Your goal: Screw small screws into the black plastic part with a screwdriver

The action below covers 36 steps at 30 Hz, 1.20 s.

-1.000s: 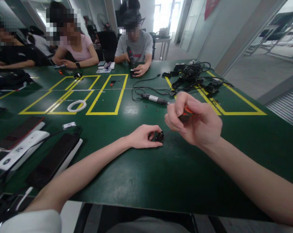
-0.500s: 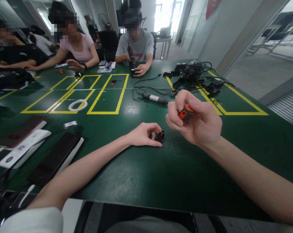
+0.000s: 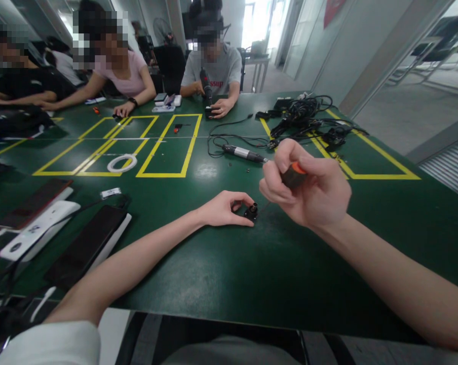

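Observation:
A small black part (image 3: 251, 213) with a short round tube on top rests on the green table, between the thumb and fingers of my left hand (image 3: 229, 209). Its exact kind is too small to tell. Higher up and to the right, my right hand (image 3: 308, 187) is wrapped round a screwdriver (image 3: 294, 175) with an orange and dark handle. The thin shaft points down and left toward the black part, and its tip is hard to make out.
A black and silver corded electric screwdriver (image 3: 246, 153) lies beyond my hands. Tangled black cables (image 3: 301, 119) sit back right. A white tape ring (image 3: 121, 162), a power bank (image 3: 39, 230) and a black phone (image 3: 86, 246) lie left. Across the table, a person (image 3: 214, 76) holds a power driver.
The screwdriver handle has turned in my right hand, showing a different side. My left hand stays at the black part. A co-worker at the far left has lowered a hand to the table.

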{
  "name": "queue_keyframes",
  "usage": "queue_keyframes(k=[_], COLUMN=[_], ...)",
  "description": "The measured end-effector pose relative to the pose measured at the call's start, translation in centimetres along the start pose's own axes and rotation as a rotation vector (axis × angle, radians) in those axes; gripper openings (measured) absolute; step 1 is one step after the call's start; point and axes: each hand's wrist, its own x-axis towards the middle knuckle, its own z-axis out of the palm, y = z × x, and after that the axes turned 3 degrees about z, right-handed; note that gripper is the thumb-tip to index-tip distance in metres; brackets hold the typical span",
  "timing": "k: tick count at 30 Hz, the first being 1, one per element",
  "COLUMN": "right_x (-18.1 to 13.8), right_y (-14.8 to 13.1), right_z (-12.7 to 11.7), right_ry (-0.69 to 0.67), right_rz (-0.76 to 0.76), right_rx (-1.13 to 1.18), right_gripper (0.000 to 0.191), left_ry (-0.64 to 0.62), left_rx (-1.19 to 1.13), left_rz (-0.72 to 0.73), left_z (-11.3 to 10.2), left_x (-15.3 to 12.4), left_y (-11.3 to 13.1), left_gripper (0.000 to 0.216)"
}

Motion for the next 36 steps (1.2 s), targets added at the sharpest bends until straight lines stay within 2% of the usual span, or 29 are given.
queue_keyframes(k=[3, 6, 10, 17, 24, 32, 36], right_x=[0.1, 0.2, 0.1, -0.1, 0.0, 0.0, 0.1], right_y=[0.1, 0.2, 0.2, 0.0, 0.0, 0.0, 0.2], right_z=[0.1, 0.0, -0.2, -0.2, 0.0, -0.2, -0.2], right_ry=[0.016, 0.028, 0.018, 0.030, 0.024, 0.050, 0.063], right_rz=[-0.003, 0.027, 0.038, 0.037, 0.049, 0.022, 0.026], right_rx=[0.004, 0.009, 0.004, -0.021, -0.044, -0.016, -0.020], right_gripper=[0.037, 0.044, 0.041, 0.032, 0.041, 0.033, 0.040], left_ry=[-0.011, -0.033, -0.092, -0.146, -0.181, -0.205, -0.202], left_rx=[-0.050, -0.229, -0.352, -0.386, -0.418, -0.436, -0.390], left_rz=[-0.039, -0.101, -0.197, -0.230, -0.246, -0.221, -0.203], left_z=[-0.1, -0.4, -1.1, -1.9, -2.2, -2.4, -2.2], left_x=[0.0, 0.2, 0.6, 0.9, 1.0, 1.0, 1.0], left_y=[0.0, -0.4, -0.8, -0.8, -0.9, -1.2, -1.0], left_gripper=[0.047, 0.060, 0.063, 0.061, 0.056, 0.053, 0.052])
